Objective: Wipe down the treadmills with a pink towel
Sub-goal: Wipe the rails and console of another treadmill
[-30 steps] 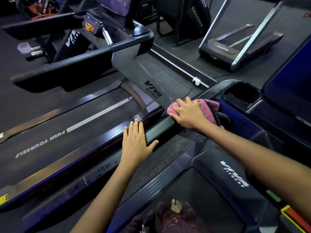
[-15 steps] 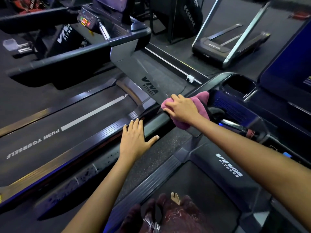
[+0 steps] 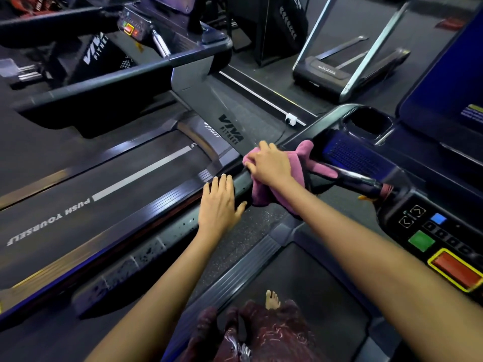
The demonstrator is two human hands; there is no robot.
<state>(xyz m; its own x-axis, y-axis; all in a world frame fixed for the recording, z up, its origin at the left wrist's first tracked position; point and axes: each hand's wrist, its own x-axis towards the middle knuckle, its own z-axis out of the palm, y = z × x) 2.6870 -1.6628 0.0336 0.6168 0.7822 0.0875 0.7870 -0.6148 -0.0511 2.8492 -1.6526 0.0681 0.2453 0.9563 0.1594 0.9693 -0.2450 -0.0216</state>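
Observation:
I stand on a black treadmill, its left handrail point(image 3: 162, 244) running from the lower left up to the console. A pink towel point(image 3: 303, 159) is draped over the rail's upper end, and my right hand point(image 3: 270, 165) lies on top of it, fingers curled over the cloth and rail. My left hand point(image 3: 219, 205) rests flat on the same rail just below the towel, fingers straight and together. Part of the towel hangs down under my right wrist. The console point(image 3: 433, 231) with green, blue and red buttons is at the right.
A second treadmill belt point(image 3: 117, 184) marked "PUSH YOURSELF" lies to the left, with its own black rail point(image 3: 91, 87) and console above. A cup holder point(image 3: 368, 124) sits beyond the towel. A smaller folded treadmill point(image 3: 347, 66) stands at the back right. My bare foot point(image 3: 271, 299) shows below.
My right hand has slid the towel down the rail toward my left hand, narrowing the gap. The left hand stayed in place. The view has shifted right, bringing the console buttons in.

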